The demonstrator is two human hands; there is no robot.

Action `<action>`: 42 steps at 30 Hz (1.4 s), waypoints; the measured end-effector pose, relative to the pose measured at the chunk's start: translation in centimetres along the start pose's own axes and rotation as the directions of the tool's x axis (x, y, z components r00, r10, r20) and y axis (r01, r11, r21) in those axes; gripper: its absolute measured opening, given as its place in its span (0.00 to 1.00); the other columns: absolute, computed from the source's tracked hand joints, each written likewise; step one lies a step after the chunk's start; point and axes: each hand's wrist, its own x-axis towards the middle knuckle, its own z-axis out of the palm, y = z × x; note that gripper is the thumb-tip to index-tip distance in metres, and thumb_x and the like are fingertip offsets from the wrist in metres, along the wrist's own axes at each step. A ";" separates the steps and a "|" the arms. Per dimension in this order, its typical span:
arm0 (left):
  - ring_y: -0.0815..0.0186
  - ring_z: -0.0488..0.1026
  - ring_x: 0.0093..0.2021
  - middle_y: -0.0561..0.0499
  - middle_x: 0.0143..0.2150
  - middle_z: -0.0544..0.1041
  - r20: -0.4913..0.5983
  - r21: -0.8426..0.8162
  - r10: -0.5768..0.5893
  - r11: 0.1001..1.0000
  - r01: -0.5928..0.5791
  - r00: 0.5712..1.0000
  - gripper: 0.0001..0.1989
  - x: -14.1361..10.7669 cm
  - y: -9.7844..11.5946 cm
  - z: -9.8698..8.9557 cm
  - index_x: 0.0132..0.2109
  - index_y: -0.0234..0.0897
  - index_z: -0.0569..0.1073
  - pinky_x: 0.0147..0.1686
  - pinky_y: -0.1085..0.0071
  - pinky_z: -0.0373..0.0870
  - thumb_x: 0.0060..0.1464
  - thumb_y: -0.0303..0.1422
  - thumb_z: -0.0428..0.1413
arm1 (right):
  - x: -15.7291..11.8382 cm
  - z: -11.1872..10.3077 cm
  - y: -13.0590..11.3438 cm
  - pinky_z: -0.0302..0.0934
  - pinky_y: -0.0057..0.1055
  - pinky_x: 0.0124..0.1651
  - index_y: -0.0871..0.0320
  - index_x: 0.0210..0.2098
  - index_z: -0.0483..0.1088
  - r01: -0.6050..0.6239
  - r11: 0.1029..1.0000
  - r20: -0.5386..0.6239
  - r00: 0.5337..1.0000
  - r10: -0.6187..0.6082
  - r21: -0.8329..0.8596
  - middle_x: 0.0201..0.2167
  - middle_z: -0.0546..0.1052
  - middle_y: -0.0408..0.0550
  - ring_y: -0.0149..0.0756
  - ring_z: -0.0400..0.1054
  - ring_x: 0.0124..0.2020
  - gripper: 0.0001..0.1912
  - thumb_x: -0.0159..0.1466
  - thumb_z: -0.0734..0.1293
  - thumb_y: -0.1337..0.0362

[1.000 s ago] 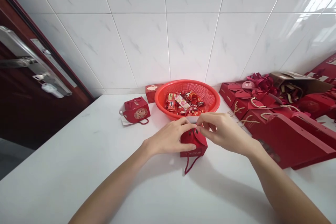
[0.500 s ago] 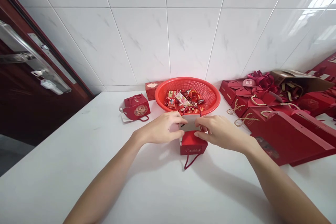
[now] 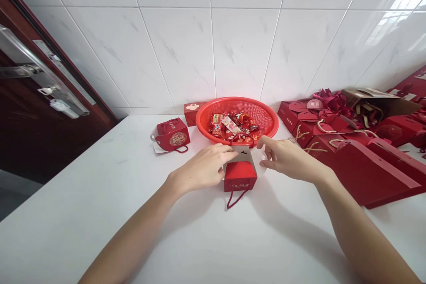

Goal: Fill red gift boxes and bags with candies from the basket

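Note:
A small red gift box [image 3: 240, 177] stands on the white counter [image 3: 100, 195], with a red cord handle [image 3: 233, 199] hanging toward me. Its lid [image 3: 241, 154] stands raised, showing a pale inner side with a small dark slot. My left hand [image 3: 203, 171] grips the box's left side, fingertips at the lid's edge. My right hand [image 3: 286, 159] is beside the lid with fingers apart, touching nothing. Just behind the lid sits a red plastic basket [image 3: 266, 117] holding wrapped sweets [image 3: 231, 126].
A red bag-box [image 3: 171, 135] and a smaller red box [image 3: 192, 113] stand left of the basket. Flat red boxes with rope handles [image 3: 359, 173] and a brown carton [image 3: 376, 104] crowd the right. White tiles rise behind; a dark door with a metal handle [image 3: 43, 73] stands left.
My right hand has let go of the lid and moved right. The lid now stands free of it, and the box has shifted slightly away from me under my left hand.

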 end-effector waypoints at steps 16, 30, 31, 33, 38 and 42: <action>0.57 0.75 0.48 0.46 0.53 0.75 0.005 -0.056 -0.083 0.995 0.083 0.997 0.29 0.3 0.0 0.8 0.64 0.42 0.67 0.42 0.66 0.70 0.57 0.22 0.46 | 0.1 0.5 -0.4 0.56 0.28 0.29 0.55 0.39 0.68 -0.022 0.989 -0.066 0.997 0.032 0.145 0.25 0.72 0.39 0.32 0.65 0.27 0.12 0.57 0.63 0.75; 0.64 0.73 0.30 0.51 0.35 0.73 -0.049 -0.231 -0.196 0.956 0.179 0.979 0.11 0.6 0.2 1.0 0.35 0.39 0.68 0.31 0.69 0.66 0.64 0.30 0.43 | 0.6 1.1 -1.1 0.59 0.29 0.34 0.58 0.30 0.74 -0.006 0.989 -0.051 0.999 0.013 0.149 0.29 0.78 0.45 0.34 0.71 0.31 0.06 0.62 0.64 0.69; 0.66 0.71 0.25 0.52 0.33 0.72 -0.021 -0.262 -0.219 0.943 0.206 0.975 0.09 0.5 0.2 0.9 0.34 0.39 0.66 0.27 0.70 0.64 0.63 0.31 0.45 | 0.5 1.2 -1.2 0.58 0.29 0.34 0.58 0.30 0.74 -0.007 0.987 -0.041 0.999 0.014 0.159 0.30 0.79 0.45 0.35 0.71 0.31 0.06 0.62 0.65 0.67; 0.69 0.68 0.21 0.54 0.33 0.71 0.045 -0.318 -0.275 0.908 0.275 0.960 0.06 0.3 0.3 0.8 0.33 0.40 0.64 0.21 0.71 0.60 0.59 0.34 0.51 | 0.4 1.4 -1.6 0.57 0.30 0.33 0.57 0.32 0.73 -0.025 0.987 -0.024 0.999 0.030 0.156 0.31 0.79 0.45 0.35 0.71 0.32 0.08 0.64 0.65 0.62; 0.66 0.69 0.24 0.53 0.30 0.70 0.111 -0.282 -0.371 0.878 0.387 0.922 0.13 -0.5 1.5 0.6 0.29 0.40 0.63 0.19 0.71 0.58 0.52 0.42 0.55 | -0.3 2.3 -3.4 0.52 0.31 0.31 0.57 0.35 0.70 -0.065 0.997 -0.029 0.997 0.066 0.033 0.32 0.78 0.47 0.37 0.69 0.31 0.15 0.69 0.62 0.52; 0.61 0.72 0.33 0.51 0.34 0.71 0.088 -0.185 -0.373 0.905 0.383 0.924 0.13 -0.9 2.4 0.8 0.34 0.41 0.68 0.23 0.71 0.59 0.49 0.44 0.58 | -0.6 2.3 -4.2 0.51 0.31 0.30 0.56 0.34 0.68 -0.069 0.998 -0.017 0.997 0.070 0.013 0.31 0.76 0.47 0.38 0.67 0.29 0.20 0.69 0.61 0.46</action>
